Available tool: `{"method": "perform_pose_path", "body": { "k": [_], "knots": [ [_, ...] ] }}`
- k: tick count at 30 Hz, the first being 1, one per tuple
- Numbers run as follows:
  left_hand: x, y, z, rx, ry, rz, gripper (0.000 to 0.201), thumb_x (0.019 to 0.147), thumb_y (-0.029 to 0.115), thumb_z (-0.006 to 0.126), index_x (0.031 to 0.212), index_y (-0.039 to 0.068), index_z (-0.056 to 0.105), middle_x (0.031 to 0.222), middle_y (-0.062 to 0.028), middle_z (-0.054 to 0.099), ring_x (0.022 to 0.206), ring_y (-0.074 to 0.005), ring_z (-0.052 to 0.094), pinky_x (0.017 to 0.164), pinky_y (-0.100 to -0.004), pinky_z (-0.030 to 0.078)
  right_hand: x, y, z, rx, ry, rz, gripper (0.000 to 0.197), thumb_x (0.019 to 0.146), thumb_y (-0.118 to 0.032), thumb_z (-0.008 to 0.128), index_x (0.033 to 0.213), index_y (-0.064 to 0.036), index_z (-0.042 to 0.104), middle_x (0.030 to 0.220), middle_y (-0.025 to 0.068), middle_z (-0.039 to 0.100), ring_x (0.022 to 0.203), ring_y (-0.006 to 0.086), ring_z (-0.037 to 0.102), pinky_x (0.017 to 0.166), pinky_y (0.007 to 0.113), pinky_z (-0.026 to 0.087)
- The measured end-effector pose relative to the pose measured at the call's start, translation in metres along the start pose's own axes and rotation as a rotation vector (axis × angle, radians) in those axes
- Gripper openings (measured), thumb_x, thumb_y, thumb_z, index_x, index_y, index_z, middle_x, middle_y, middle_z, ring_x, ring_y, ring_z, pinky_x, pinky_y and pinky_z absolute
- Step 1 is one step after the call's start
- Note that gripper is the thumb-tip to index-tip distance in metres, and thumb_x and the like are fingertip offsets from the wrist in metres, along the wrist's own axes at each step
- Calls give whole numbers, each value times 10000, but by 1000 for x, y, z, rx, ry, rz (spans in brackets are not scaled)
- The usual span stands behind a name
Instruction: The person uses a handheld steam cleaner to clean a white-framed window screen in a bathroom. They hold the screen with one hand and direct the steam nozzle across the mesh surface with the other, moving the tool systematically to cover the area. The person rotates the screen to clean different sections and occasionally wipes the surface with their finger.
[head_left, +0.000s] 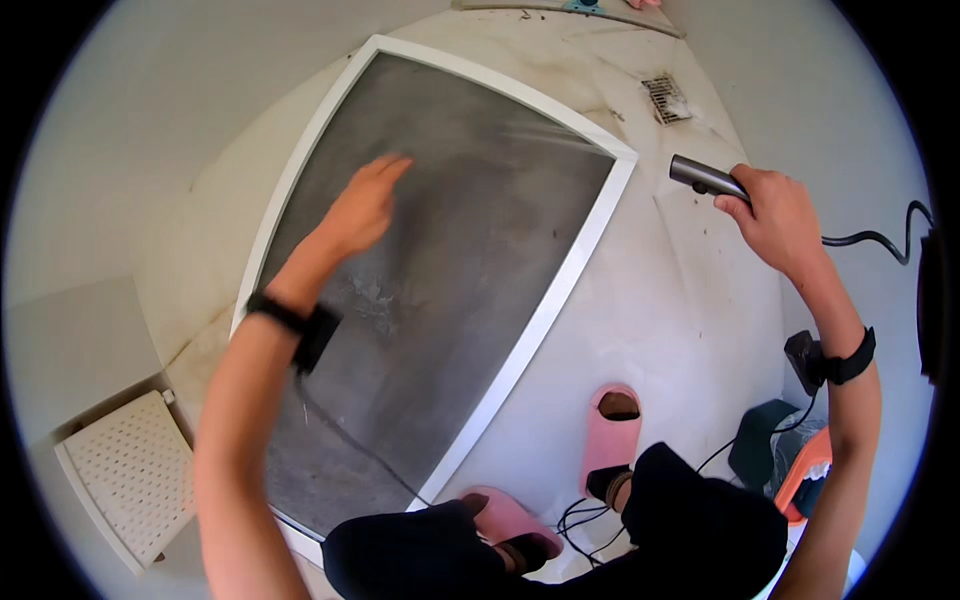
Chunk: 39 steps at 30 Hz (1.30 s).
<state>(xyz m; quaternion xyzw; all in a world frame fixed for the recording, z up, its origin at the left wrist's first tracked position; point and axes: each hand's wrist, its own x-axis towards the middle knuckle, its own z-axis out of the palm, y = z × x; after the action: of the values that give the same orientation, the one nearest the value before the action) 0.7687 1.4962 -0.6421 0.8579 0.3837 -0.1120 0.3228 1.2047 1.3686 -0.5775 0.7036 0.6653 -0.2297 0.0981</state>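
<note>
A large mesh window screen (440, 230) in a white frame lies on the floor, its grey mesh wet-looking and smudged. My left hand (368, 203) is over its upper left part, fingers stretched out, slightly blurred, holding nothing. Whether it touches the mesh I cannot tell. My right hand (782, 215) is wrapped round a dark grey handheld sprayer (705, 176), off the screen's right corner. The sprayer's head points left toward the screen. Faint pale streaks, perhaps water, cross that corner. A black hose (870, 238) runs from behind my right hand toward the right wall.
A floor drain (666, 100) with a grate sits beyond the sprayer. At the left stands a perforated cream stool (130, 475). Black cables (580, 520) lie by my pink slippers (611, 430). An orange-rimmed container (800, 475) stands at the lower right. Walls close in both sides.
</note>
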Motion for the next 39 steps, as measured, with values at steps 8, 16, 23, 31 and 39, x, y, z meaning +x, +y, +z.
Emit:
{"method": "perform_pose_path", "body": {
  "k": [8,16,23,31,39],
  "knots": [
    [109,-55,67,189,69,-423,605,747,-46,436,1327,114,381,1299,-82,413,1168,-318,406,967,-398,391,2,3,-5,41,-69,14,279,790,-271,634,784,-8,543,688,164,581,639,370,546,567,432,411],
    [87,-77,26,130,114,-243,589,714,-55,441,1279,114,455,1276,-98,433,1102,-341,437,951,-405,390,-15,-23,-23,96,100,71,279,809,-274,620,814,-9,534,686,168,578,616,360,545,551,421,412],
    [78,-74,10,173,173,-228,606,707,-66,430,1281,128,460,1267,-146,434,1079,-362,453,951,-400,392,-23,-36,-39,47,66,93,288,813,-286,616,812,-9,536,686,162,582,616,352,550,558,423,414],
    [84,-55,-4,161,135,-280,638,713,-60,437,1302,188,436,1247,-132,429,1061,-353,466,917,-405,420,-27,-51,-50,27,67,96,294,806,-297,623,811,-16,538,674,155,582,609,348,551,550,416,416],
    [73,-64,-15,218,120,-151,621,728,-40,449,1306,186,415,1211,-140,449,1018,-364,493,876,-423,438,-34,-51,-54,16,80,82,301,805,-307,625,807,-20,535,669,155,580,599,346,549,541,408,418]
  ]
}}
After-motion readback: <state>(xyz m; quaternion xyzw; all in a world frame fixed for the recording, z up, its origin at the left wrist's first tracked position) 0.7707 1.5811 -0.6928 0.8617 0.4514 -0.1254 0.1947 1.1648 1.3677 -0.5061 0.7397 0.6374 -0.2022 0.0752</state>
